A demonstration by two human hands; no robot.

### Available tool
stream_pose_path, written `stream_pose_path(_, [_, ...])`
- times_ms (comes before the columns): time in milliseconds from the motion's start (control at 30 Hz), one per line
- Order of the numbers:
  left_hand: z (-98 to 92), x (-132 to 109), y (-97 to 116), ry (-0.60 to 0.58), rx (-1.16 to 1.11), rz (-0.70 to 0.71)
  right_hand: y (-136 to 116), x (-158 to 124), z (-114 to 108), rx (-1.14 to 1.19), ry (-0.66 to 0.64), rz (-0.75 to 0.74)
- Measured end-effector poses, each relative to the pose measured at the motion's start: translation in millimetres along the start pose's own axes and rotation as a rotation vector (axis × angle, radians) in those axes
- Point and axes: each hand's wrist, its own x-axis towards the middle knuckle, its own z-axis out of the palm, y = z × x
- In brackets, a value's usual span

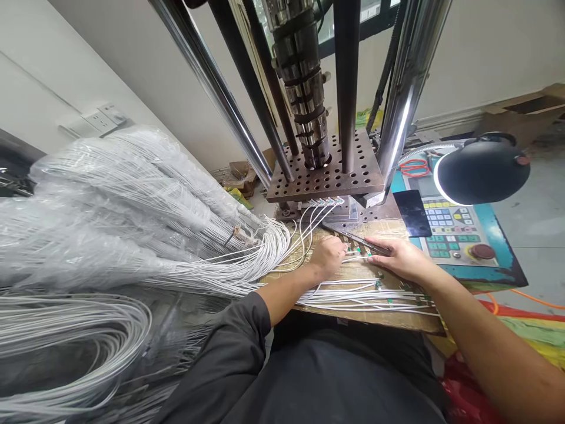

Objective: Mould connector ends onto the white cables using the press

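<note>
My right hand (399,259) grips the right end of a long, dark metal bar (369,242) that lies slantwise on the cardboard. Small green-ended pieces (358,251) sit along the bar's near side, between my hands. My left hand (327,259) is closed, its fingertips pinched at the end of a white cable near the bar; the fingers partly hide the pinch. More white cables (353,296) with small green ends lie across the cardboard (304,297) in front of me. Under the press plate (326,184), several cable ends (326,202) sit in a row on a fixture.
Plastic-wrapped bundles of white cable (110,206) fill the left side, with a loose coil (119,353) below. Steel columns (408,94) flank the press. To the right stand a teal control panel (468,229) with a red knob, a phone-like dark slab (414,213) and a black lamp (483,171).
</note>
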Motion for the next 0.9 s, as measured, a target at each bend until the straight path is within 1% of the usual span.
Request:
stream_pose_path(167, [5.1, 1.2, -1.0, 0.04, 0.019, -0.001, 0.9, 0.4, 0.3, 0.013, -0.003, -0.016])
stream_pose_path(300, [6.0, 3.3, 1.2, 0.003, -0.017, -0.071, 4.1, 2.2, 1.6, 0.024, -0.016, 0.006])
stream_pose_path(400, [1.2, 7.2, 2.5, -0.047, -0.119, -0.196, 5.0, 2.7, 2.1, 0.024, -0.017, 0.01])
stream_pose_path(567, [-17.4, 15.4, -4.2, -0.111, -0.507, -0.452, 4.6, 1.7, 2.1, 0.018, 0.009, -0.002])
stream_pose_path(633, [-25.5, 17.4, -8.5, -0.111, -0.596, -0.555, 3.9, 1.4, 1.7, 0.014, 0.003, 0.008])
stream_pose_path(700, [-32.8, 18.3, -11.4, -0.092, -0.58, -0.608, 2.7, 1.3, 1.2, 0.018, -0.007, 0.014])
stream_pose_path(767, [-39.3, 17.9, -11.8, -0.104, -0.489, -0.579, 1.0, 1.1, 0.5, 0.029, -0.015, 0.018])
stream_pose_path(833, [-44.2, 16.1, -9.8, -0.193, -0.343, -0.503, -1.1, 0.7, -0.1, 0.038, -0.016, 0.024])
stream_pose_path(900, [-46.5, 13.4, -6.8, -0.317, -0.165, -0.424, -3.0, 0.1, -0.6, 0.034, -0.013, 0.032])
